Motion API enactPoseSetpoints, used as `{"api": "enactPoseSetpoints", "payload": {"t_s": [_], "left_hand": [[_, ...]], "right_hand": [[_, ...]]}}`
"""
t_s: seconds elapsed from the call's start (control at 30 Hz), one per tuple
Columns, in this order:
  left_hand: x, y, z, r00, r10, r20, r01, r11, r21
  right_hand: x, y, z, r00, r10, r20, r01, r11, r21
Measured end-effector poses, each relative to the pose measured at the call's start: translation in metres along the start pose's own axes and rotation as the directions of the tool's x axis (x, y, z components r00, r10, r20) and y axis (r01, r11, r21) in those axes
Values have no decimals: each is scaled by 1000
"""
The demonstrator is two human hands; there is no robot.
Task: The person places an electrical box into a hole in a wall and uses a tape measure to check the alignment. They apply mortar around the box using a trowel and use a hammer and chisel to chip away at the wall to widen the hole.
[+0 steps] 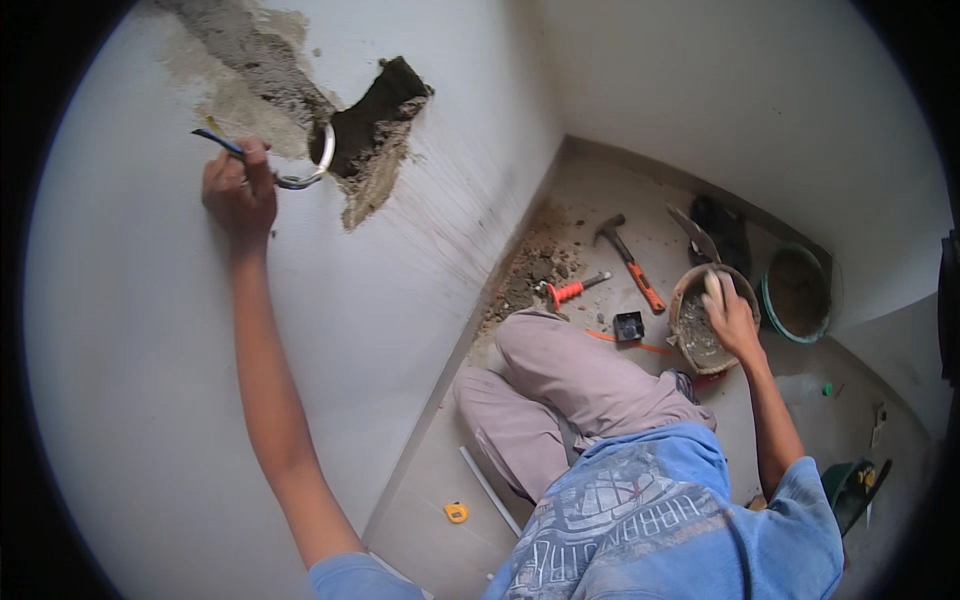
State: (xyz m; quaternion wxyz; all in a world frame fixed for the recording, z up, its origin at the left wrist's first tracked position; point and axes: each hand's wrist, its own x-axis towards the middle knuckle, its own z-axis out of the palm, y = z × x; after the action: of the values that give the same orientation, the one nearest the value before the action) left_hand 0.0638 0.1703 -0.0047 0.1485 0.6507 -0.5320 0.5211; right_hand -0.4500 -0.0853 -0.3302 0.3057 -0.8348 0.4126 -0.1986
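Note:
My left hand (240,190) is closed round a bundle of wires (300,182), with blue and yellow ends poking out past my fingers. The bundle curves out of a white conduit (327,147) at the ragged hole (375,115) in the white wall. Rough grey mortar (250,60) runs up from the hole. Low at the right, my right hand (730,315) grips the pale handle of a trowel (700,232), its blade pointing away over a bucket of wet mortar (697,330).
On the floor lie a hammer (640,275), red-gripped chisel (570,291), black box (628,326), rubble (540,260) and yellow tape measure (456,512). A green-rimmed bucket (795,290) stands beside the mortar. My bent legs (560,370) are near the wall's foot.

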Motion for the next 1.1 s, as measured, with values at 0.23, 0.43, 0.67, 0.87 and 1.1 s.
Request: {"api": "enactPoseSetpoints", "payload": {"t_s": [0.23,0.43,0.67,0.87,1.1], "left_hand": [[-6,-8,4,1000,8,-7,-8,999,-45],[-1,-1,-1,999,3,-47,-4,1000,-18],[-10,-9,-4,999,13,-34,-14,1000,-19],[3,0,1,997,45,-65,-48,998,-37],[-7,-10,-3,999,33,-20,-32,999,13]], "right_hand": [[128,-224,2,869,-439,229,296,831,472],[184,-339,17,865,-417,279,300,876,379],[189,-346,72,833,-544,102,508,824,251],[189,-357,52,880,-400,258,295,884,362],[187,-326,63,789,-610,77,614,784,-84]]}}
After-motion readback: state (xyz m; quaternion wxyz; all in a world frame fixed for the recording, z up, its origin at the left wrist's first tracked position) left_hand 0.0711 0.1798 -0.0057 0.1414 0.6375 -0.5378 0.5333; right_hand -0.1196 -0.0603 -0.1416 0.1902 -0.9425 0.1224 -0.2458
